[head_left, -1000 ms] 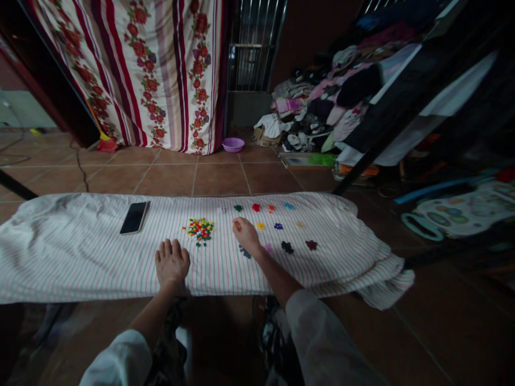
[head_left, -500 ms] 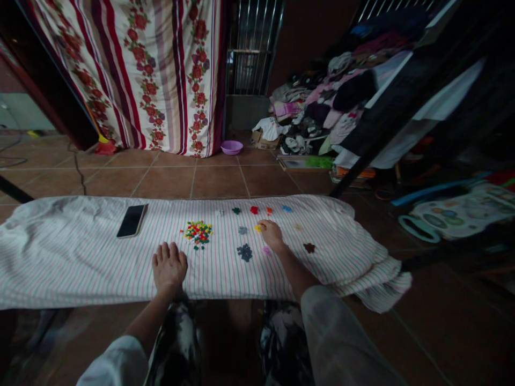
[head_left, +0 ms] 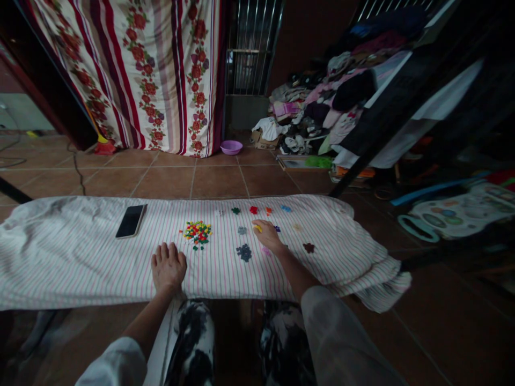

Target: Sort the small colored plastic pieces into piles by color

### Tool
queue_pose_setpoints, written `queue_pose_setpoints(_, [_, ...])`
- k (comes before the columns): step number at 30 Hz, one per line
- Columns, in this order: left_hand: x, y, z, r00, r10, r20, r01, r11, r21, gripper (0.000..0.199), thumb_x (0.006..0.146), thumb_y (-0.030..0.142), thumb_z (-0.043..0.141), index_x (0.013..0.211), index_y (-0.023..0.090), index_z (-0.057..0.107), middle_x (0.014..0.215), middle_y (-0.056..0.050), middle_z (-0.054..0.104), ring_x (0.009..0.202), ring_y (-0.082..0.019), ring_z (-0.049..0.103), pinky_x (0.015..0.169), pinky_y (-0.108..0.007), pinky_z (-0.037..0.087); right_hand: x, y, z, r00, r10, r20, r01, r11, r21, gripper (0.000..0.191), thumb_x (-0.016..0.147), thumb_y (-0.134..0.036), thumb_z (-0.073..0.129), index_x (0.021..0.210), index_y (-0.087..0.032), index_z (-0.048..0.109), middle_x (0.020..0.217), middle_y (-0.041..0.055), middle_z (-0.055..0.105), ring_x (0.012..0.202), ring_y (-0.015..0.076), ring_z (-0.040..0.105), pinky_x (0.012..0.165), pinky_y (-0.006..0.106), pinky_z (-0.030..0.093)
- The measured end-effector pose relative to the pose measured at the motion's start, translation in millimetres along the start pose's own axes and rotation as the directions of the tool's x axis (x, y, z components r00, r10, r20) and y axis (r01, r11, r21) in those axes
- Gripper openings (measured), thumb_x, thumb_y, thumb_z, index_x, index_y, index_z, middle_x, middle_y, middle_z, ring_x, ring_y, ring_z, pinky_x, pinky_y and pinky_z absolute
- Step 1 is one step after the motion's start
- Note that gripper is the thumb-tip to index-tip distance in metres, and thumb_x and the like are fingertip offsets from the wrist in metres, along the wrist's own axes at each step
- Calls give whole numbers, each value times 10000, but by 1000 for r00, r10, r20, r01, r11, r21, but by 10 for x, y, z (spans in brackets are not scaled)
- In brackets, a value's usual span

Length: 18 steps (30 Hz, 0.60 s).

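Note:
My left hand (head_left: 169,266) lies flat on the striped cloth, fingers stretched out, just below a mixed pile of small coloured pieces (head_left: 197,234). My right hand (head_left: 269,236) is over the small yellow pieces (head_left: 257,228), its index finger and thumb parted around them; whether it touches any is too small to tell. Close by lie grey pieces (head_left: 242,230), dark grey pieces (head_left: 243,252), and pink pieces (head_left: 266,250) partly behind the hand. Purple pieces (head_left: 277,229) show just past the knuckles. Red pieces (head_left: 253,210) and dark green pieces (head_left: 235,210) sit farther back.
A phone (head_left: 131,221) lies on the cloth at the left. Orange (head_left: 269,211), blue (head_left: 286,208), beige (head_left: 296,227) and brown pieces (head_left: 309,247) form small groups at the right. Beyond the table are a purple basin (head_left: 231,147) and a heap of clothes (head_left: 317,102).
My right hand has shifted slightly, its fingers parting from a closer pinch at the yellow pieces. Purple pieces have come into view beside it. My left hand stays in place.

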<state>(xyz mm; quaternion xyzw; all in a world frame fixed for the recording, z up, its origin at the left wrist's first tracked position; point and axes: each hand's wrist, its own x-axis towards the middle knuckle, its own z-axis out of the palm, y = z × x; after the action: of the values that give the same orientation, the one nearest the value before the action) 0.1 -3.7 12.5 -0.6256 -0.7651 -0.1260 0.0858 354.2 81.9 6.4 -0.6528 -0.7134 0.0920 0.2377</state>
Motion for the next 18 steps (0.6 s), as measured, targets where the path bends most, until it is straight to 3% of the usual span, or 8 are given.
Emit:
queue_pose_setpoints(3, [3,-3,10,1000,-5,0,5,1000,0,523,915,324,336,1334,72,523,1417,-214,488,1360,-335,396,1111,-498,306,-13,12,53,998,-55,10,55,998,5,266,815,-111,529,1000,-187,705,1107,70,704,1071,193,611,1000,342,405])
queue_pose_setpoints(8, [-1,-11,20,1000,-2,7,2,1000,1,531,920,330,324,1341,70,516,1422,-218,480,1366,-341,388,1113,-500,302,-25,69,80,999,-31,-38,31,1000,-5,263,790,-58,504,898,-184,708,1017,65,715,991,185,620,955,334,420])
queue_pose_setpoints(18, [-1,-5,21,1000,-3,2,3,1000,10,529,921,337,315,1339,83,514,1417,-208,488,1366,-332,388,1111,-495,305,-47,59,34,997,-39,-67,43,997,57,274,760,-71,512,916,-194,701,994,57,709,956,185,620,937,337,440])
